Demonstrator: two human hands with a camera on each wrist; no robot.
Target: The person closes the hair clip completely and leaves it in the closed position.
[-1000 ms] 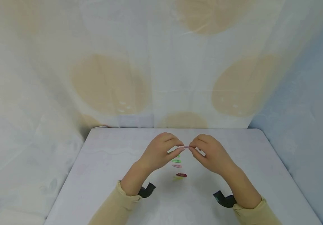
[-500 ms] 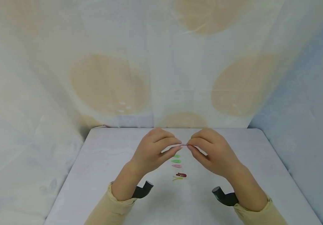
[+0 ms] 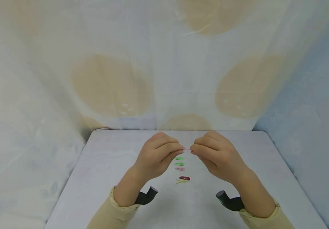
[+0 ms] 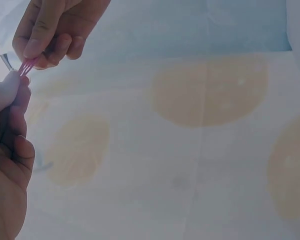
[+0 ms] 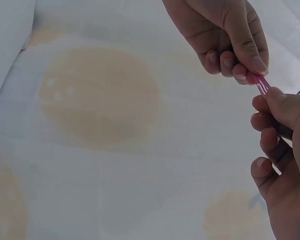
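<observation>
Two hands meet above your desk (image 3: 101, 178), in front of a spotted cloth (image 3: 110, 86). Your left hand (image 3: 156, 156) and right hand (image 3: 216, 157) each pinch one end of a pink clip (image 3: 187, 149), thumb and forefinger curled tight on it. Only a short bit of the clip shows between the fingers (image 5: 250, 55), held off the desk. Below it a row of clips lies on the desk: two green clips (image 3: 178, 161), a pink one (image 3: 180, 169), a dark red one (image 3: 185, 178) and a yellow one (image 3: 180, 182).
</observation>
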